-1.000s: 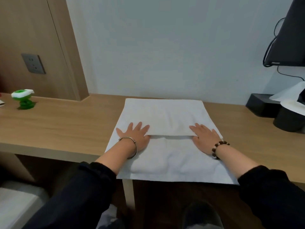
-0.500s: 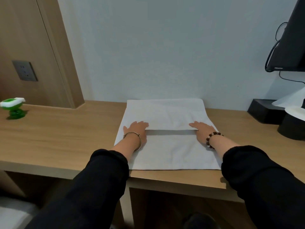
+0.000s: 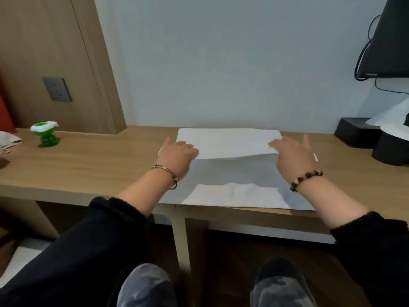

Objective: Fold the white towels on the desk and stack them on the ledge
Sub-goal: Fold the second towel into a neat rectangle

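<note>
Wooden desk (image 3: pixel 99 165): white towel (image 3: pixel 230 142) between green toy (image 3: pixel 45 135) and black box (image 3: pixel 354 134)

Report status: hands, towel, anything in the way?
Left hand, right hand: each grips an end of the folded edge. Towel half folded on the desk, edge raised. Green toy far left, apart.

One white towel (image 3: pixel 232 142) on the desk (image 3: pixel 99 165), two hands: left hand (image 3: pixel 177 154), right hand (image 3: pixel 291 155). One green toy (image 3: pixel 45 134) at the desk's left end, one wall socket (image 3: pixel 57 89) above it.
</note>
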